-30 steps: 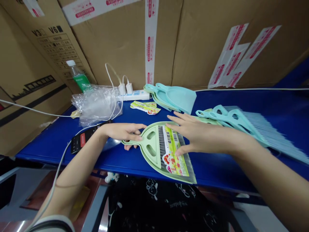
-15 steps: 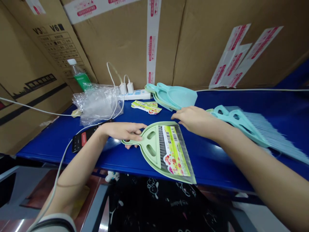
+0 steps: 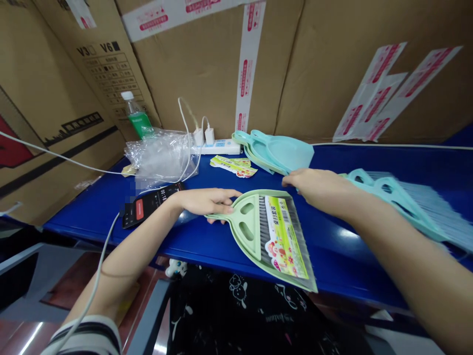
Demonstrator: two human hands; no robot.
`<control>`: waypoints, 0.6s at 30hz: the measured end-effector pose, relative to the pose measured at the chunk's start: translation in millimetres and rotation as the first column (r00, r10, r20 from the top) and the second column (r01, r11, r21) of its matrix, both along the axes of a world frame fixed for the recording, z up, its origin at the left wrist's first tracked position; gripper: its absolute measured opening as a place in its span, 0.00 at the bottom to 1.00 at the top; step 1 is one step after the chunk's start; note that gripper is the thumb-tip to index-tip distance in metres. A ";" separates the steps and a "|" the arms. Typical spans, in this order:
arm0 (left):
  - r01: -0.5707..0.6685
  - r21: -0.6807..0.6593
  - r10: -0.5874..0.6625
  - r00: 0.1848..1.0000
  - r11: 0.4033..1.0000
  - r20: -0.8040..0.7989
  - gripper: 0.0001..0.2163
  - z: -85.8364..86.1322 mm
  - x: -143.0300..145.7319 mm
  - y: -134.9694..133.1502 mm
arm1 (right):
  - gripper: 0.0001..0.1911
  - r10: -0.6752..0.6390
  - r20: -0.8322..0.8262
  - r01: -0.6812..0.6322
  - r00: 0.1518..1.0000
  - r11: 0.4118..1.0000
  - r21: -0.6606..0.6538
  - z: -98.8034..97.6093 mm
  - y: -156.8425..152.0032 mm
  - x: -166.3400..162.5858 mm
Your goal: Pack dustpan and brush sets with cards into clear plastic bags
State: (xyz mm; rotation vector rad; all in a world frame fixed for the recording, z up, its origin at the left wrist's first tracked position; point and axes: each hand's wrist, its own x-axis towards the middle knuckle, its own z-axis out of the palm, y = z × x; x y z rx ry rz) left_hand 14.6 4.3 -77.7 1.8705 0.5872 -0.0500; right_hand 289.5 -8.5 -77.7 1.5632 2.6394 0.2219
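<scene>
A light green dustpan (image 3: 246, 254) with a matching hand brush (image 3: 252, 231) nested in it lies at the front of the blue table, its wide edge reaching past the front. A printed card label (image 3: 284, 236) covers part of the bristles. My left hand (image 3: 209, 203) grips the two handles together, thumb on top. Above the dustpan's far corner hovers my right hand (image 3: 314, 186), fingers loosely bent, with nothing visible in them. Behind it lie stacked dustpans (image 3: 290, 150), blue over green. Blue brushes (image 3: 401, 199) rest to the right, partly behind my right forearm.
Loose card labels (image 3: 234, 166) lie near a white power strip (image 3: 223, 146) with chargers. Crumpled clear plastic (image 3: 160, 155), a bottle (image 3: 137, 118) and a phone (image 3: 150, 207) with a cable are at left. Tall cardboard (image 3: 207, 64) stands behind the table (image 3: 343, 251).
The whole view has shifted, so everything appears farther right. My left hand keeps its grip on the dustpan and brush. My right hand stays near the dustpan's far corner.
</scene>
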 end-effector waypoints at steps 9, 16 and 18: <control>-0.063 0.044 0.063 0.998 0.997 0.003 0.27 3.5 -3.2 3.9 | 0.23 0.021 -0.436 -0.091 0.900 0.986 -0.141 0.0 -4.2 -23.6; -0.117 0.109 0.108 0.991 0.987 0.083 0.23 1.9 -3.4 4.8 | 0.17 -0.039 -0.569 -0.099 0.822 0.973 -0.211 -9.0 2.9 -26.7; -0.081 0.178 0.073 0.996 0.981 0.050 0.22 4.2 -3.3 3.2 | 0.16 -0.030 -0.578 -0.104 0.816 0.975 -0.198 -10.5 2.9 -27.9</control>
